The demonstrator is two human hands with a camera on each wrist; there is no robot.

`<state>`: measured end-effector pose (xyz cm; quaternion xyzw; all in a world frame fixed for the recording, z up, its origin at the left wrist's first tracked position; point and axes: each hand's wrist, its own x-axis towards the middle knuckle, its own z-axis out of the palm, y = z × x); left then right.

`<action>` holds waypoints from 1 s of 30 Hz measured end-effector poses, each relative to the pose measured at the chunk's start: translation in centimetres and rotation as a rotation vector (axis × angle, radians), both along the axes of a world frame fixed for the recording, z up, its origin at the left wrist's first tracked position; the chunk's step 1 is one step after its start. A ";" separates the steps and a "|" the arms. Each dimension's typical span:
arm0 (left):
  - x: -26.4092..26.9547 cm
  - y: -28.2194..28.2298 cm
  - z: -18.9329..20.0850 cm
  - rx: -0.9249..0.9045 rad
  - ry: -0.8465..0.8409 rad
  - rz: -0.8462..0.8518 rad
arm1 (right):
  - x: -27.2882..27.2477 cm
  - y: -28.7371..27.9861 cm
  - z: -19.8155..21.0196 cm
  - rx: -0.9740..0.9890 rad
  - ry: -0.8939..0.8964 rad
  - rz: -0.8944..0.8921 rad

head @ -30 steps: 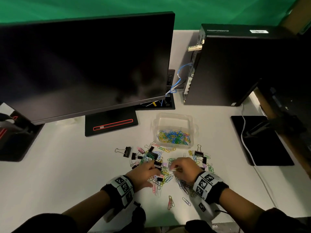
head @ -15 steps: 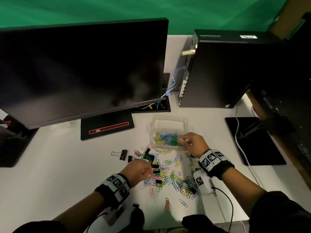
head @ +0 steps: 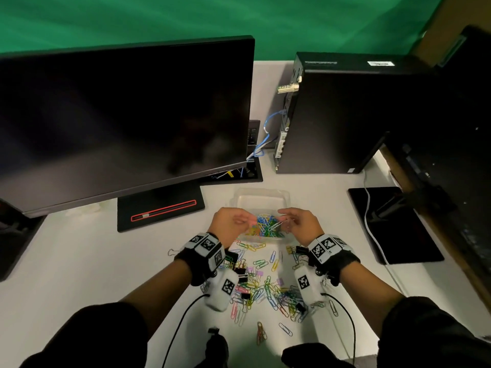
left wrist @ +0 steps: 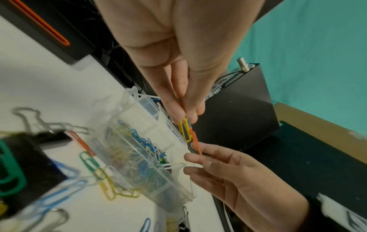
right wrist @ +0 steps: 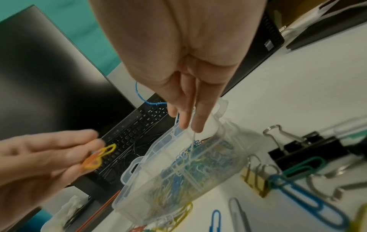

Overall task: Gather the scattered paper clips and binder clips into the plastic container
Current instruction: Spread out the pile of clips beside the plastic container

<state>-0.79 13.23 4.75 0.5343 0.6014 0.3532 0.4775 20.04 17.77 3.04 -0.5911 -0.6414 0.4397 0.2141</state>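
Note:
The clear plastic container (head: pixel 261 193) stands on the white desk with several coloured paper clips in it (left wrist: pixel 139 150) (right wrist: pixel 190 166). Both hands hover over its near side. My left hand (head: pixel 243 221) (left wrist: pixel 186 116) pinches a small bunch of yellow, blue and orange paper clips (left wrist: pixel 186 130) (right wrist: pixel 99 157). My right hand (head: pixel 285 220) (right wrist: pixel 190 127) pinches a thin white paper clip (right wrist: pixel 193 138) that hangs over the container. Nearer to me, a scattered pile of paper clips (head: pixel 263 285) and black binder clips (head: pixel 243 277) (right wrist: pixel 303 146) lies on the desk.
A big monitor (head: pixel 119 115) on its black base (head: pixel 159 211) stands at the left. At the back right is a computer tower (head: pixel 345 115). A black pad (head: pixel 398 235) with a white cable lies on the right. A keyboard (right wrist: pixel 139 124) sits behind the container.
Both hands have left the pile. The right hand reached the container first, and the left hand has now come up to it with its clips.

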 end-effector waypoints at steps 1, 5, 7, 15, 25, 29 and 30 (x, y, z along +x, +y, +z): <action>0.2 0.6 -0.3 0.002 -0.057 0.008 | 0.2 -0.2 0.1 0.010 -0.009 0.000; 0.9 2.2 -1.5 -0.015 -0.059 0.040 | 0.6 -1.4 0.4 0.061 -0.077 0.089; 1.0 2.1 -2.0 0.015 0.059 0.001 | 0.7 -2.1 0.0 0.048 -0.086 0.147; -1.9 -0.6 -1.6 -0.009 0.296 -0.095 | -1.2 -5.4 -1.4 -0.039 -0.173 0.373; -4.6 -5.4 -4.6 -0.091 0.640 -0.383 | -6.7 -7.6 -2.7 -0.019 -0.373 0.629; -3.8 -5.9 -4.9 -0.088 0.638 -0.409 | -6.8 -7.9 -2.9 -0.020 -0.412 0.635; -3.6 -5.9 -4.9 -0.092 0.636 -0.410 | -6.6 -7.9 -2.9 -0.030 -0.411 0.625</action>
